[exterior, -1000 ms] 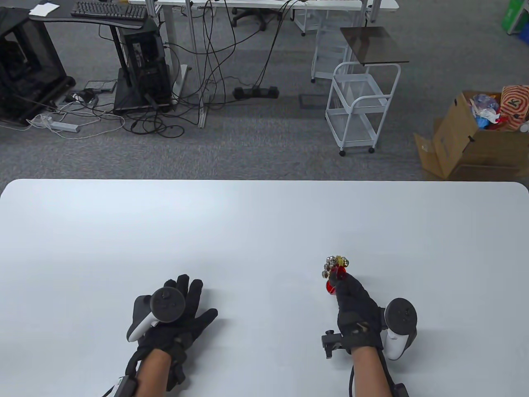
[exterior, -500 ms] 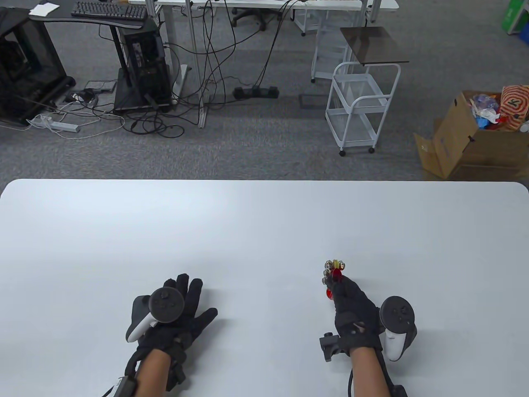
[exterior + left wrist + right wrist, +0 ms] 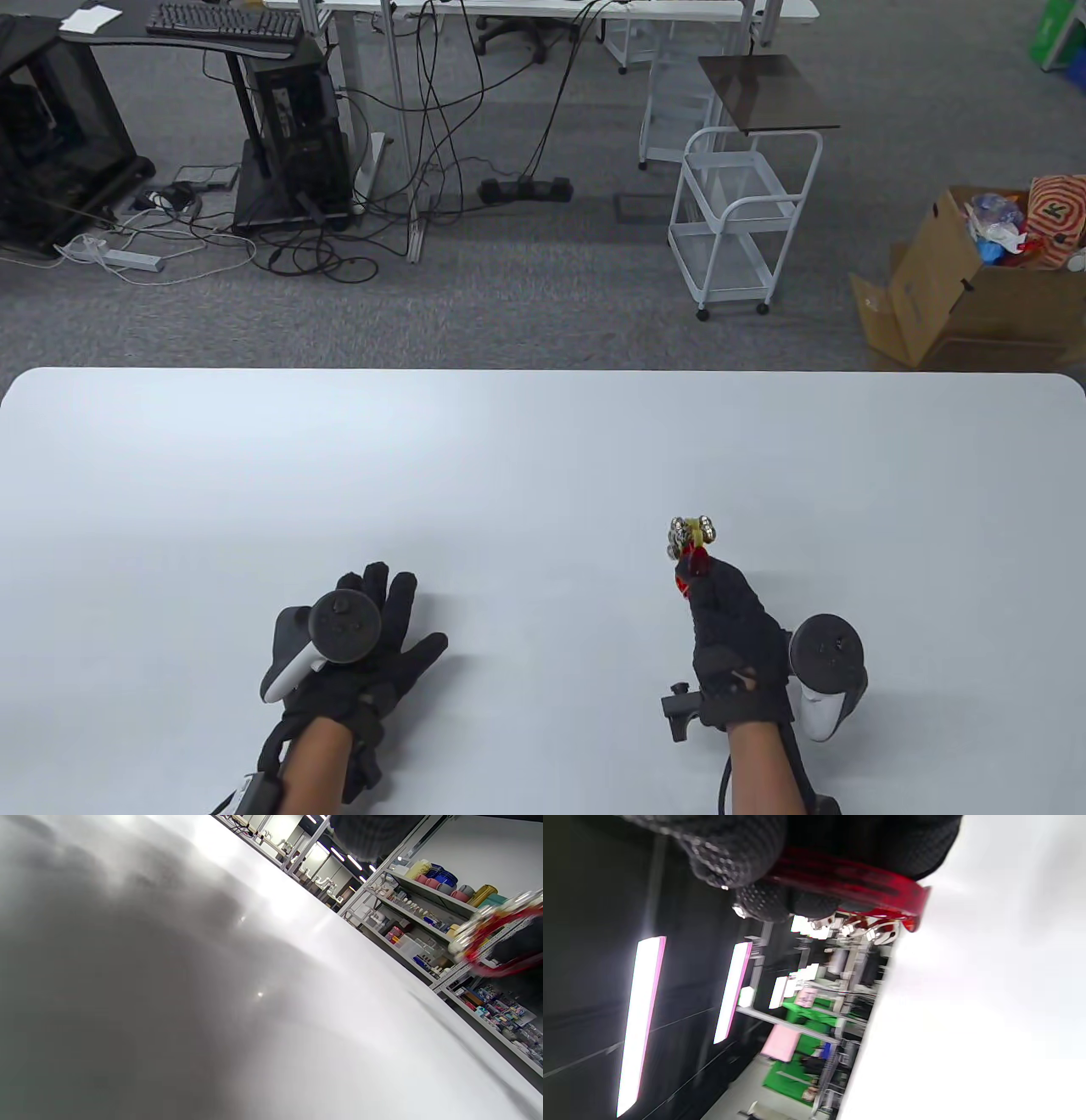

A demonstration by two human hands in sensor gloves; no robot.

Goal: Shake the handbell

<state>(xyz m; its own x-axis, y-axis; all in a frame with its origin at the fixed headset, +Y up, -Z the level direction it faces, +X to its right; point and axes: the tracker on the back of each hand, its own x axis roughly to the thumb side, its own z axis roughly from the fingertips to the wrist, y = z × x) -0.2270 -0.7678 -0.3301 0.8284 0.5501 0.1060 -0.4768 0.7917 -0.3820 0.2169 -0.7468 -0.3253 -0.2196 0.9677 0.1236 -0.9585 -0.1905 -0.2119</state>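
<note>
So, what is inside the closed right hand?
The right hand grips the handbell by its red handle; the bells stick out beyond the fingers. The glove covers most of the handle.

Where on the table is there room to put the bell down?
Bare white table lies beyond both hands and between the left hand and the right hand, which grips the handbell. It is crowded only along the near edge, where the hands are.

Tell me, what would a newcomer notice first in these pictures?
The red handbell stands out, its silver bells at the far end; the right hand grips it above the white table, near the right front. The left hand rests flat on the table, fingers spread.
</note>
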